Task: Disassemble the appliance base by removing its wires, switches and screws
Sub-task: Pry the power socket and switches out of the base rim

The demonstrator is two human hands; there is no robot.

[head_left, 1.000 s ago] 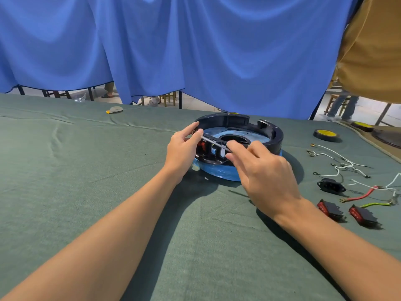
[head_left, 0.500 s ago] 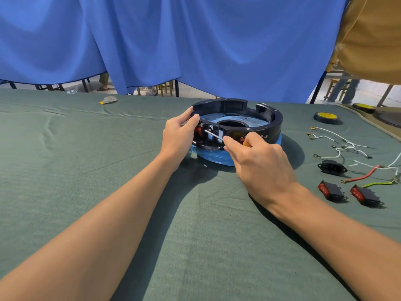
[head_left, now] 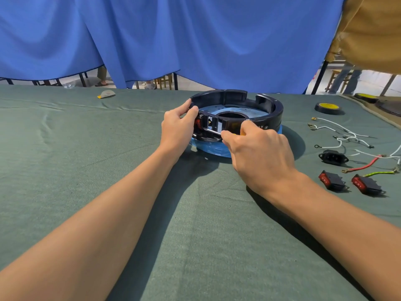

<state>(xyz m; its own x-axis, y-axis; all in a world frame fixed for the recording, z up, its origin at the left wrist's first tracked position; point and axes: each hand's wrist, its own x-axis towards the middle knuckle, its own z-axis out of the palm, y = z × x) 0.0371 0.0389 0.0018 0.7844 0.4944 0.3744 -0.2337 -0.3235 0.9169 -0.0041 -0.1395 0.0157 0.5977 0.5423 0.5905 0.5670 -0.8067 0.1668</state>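
Note:
A round black appliance base with a blue underside stands on the green cloth at the middle of the table. My left hand grips its left rim, thumb on top and fingers on the outer wall. My right hand holds a screwdriver with a yellow handle. Its metal shaft points left into the near wall of the base, where a red switch shows beside my left fingers.
To the right lie two red rocker switches, a black power socket and several loose wires. A black and yellow disc sits at the far right. A blue curtain hangs behind the table.
The screwdriver has dropped from over the top of the base to its near wall, shaft now nearly level. My left hand keeps its hold on the rim.

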